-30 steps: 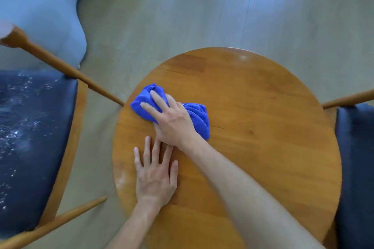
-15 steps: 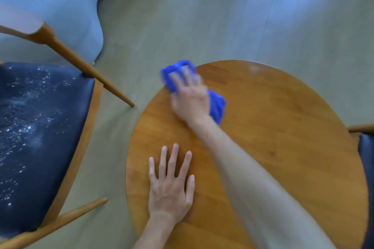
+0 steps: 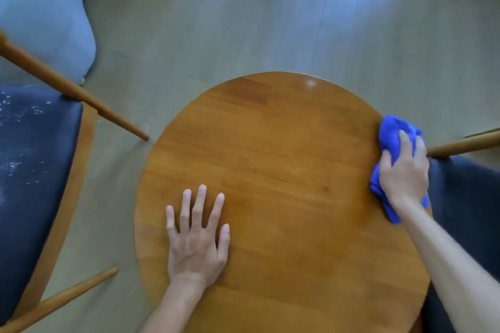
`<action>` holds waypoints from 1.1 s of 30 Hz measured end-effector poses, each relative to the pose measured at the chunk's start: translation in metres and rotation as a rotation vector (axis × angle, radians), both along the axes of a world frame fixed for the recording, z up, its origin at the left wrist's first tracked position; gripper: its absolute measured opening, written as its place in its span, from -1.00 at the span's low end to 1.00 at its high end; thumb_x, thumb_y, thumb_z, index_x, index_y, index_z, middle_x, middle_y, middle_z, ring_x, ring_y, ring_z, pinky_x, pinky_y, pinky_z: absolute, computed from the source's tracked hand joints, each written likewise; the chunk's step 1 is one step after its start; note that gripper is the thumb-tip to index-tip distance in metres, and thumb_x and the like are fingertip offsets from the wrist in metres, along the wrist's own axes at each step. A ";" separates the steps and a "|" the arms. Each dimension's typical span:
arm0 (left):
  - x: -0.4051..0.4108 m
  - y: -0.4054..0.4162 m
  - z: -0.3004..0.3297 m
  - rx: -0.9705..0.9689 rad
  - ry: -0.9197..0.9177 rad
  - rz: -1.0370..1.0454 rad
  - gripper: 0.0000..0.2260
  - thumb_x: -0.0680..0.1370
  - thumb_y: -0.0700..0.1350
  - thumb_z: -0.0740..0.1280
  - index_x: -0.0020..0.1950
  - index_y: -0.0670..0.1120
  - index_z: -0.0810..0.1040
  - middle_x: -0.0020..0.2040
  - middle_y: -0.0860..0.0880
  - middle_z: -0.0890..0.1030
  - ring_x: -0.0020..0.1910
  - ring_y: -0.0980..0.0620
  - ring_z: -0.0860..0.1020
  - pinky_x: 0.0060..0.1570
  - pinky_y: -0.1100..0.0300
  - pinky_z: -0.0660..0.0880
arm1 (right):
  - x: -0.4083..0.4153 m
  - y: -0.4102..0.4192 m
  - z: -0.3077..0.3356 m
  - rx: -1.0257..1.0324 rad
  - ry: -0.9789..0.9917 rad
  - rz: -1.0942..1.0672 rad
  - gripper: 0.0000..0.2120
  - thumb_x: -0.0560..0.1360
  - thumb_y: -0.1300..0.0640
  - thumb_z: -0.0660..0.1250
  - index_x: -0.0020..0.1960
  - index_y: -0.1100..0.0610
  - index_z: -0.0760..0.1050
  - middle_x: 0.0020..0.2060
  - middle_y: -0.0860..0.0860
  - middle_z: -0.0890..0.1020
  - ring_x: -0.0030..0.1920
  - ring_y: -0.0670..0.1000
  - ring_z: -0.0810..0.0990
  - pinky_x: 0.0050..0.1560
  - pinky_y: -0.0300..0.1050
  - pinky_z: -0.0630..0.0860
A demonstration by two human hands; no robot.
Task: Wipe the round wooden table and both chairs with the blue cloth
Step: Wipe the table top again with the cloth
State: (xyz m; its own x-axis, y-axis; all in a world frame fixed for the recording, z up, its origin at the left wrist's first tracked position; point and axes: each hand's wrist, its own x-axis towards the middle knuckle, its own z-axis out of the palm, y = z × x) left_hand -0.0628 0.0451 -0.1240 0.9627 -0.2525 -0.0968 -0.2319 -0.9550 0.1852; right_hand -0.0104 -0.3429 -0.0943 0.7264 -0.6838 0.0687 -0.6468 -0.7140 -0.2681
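Since the earlier frame, cloth has crossed from the far-left rim to the right rim of the table; my right hand grips it bunched; left hand lies flat, bracing; tabletop step in hand; next, I judge, near edge, then chairs.

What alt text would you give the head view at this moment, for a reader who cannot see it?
Seen from above, a person's right hand grips a bunched blue cloth at the right edge of a round wooden table, while the left hand lies flat, fingers spread, on the tabletop. A dark-cushioned wooden chair with white specks stands at left; a second chair shows at right.
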 end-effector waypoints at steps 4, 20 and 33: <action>-0.001 0.001 -0.002 0.004 -0.013 -0.001 -0.49 0.56 0.09 0.08 0.51 0.04 0.27 0.55 -0.12 0.18 0.53 -0.19 0.11 0.42 -0.31 0.04 | -0.087 0.084 -0.002 0.015 -0.076 -0.281 -0.53 0.55 0.18 0.27 0.45 0.17 0.32 0.45 0.26 0.27 0.31 0.38 0.36 0.25 0.20 0.34; 0.010 0.024 0.017 -0.433 0.213 0.083 -0.53 0.56 0.13 -0.03 0.41 0.11 0.40 0.50 0.27 0.09 0.49 0.32 -0.11 0.37 0.33 -0.39 | -0.266 0.118 0.010 0.130 0.025 0.004 -0.58 0.50 0.22 0.29 0.36 0.20 0.44 0.43 0.20 0.35 0.39 0.25 0.35 0.28 0.24 0.38; -0.016 0.038 0.069 -0.655 0.348 0.264 -0.50 0.55 0.06 0.15 0.46 -0.08 0.34 0.48 -0.05 0.29 0.47 0.04 0.20 0.39 0.24 0.08 | -0.158 0.353 0.041 1.072 0.001 0.155 -0.42 0.54 0.26 0.07 0.52 -0.08 0.15 0.48 -0.29 -0.15 0.54 -0.12 -0.19 0.52 -0.09 -0.01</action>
